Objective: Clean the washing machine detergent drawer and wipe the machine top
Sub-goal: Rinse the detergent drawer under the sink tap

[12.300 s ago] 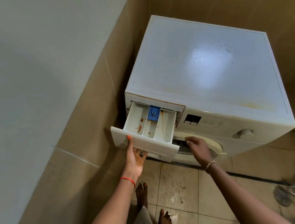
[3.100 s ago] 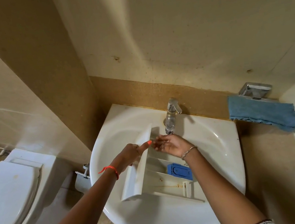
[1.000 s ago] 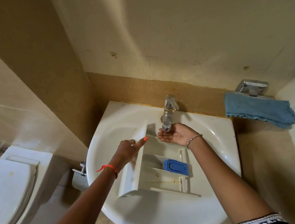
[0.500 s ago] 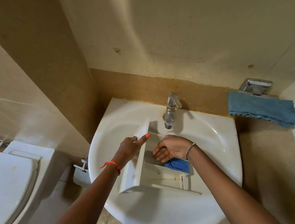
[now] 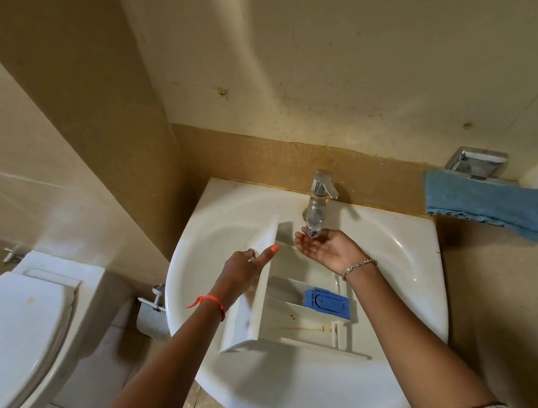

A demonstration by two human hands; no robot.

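Your left hand [image 5: 241, 271] grips drawer [image 5: 288, 325] front panel, drawer lying in sink [image 5: 402, 254]; your right hand [image 5: 329, 250] cupped, empty, under sink's tap [image 5: 319, 203], seemingly running.

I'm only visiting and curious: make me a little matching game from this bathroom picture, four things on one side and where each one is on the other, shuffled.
Things:
1 detergent drawer
2 blue cloth
3 right hand
4 left hand

Places:
A cupped under the tap
B lying in the sink
C gripping the drawer's front panel
D right of the sink, by the chrome holder

Pairs: 1-B; 2-D; 3-A; 4-C
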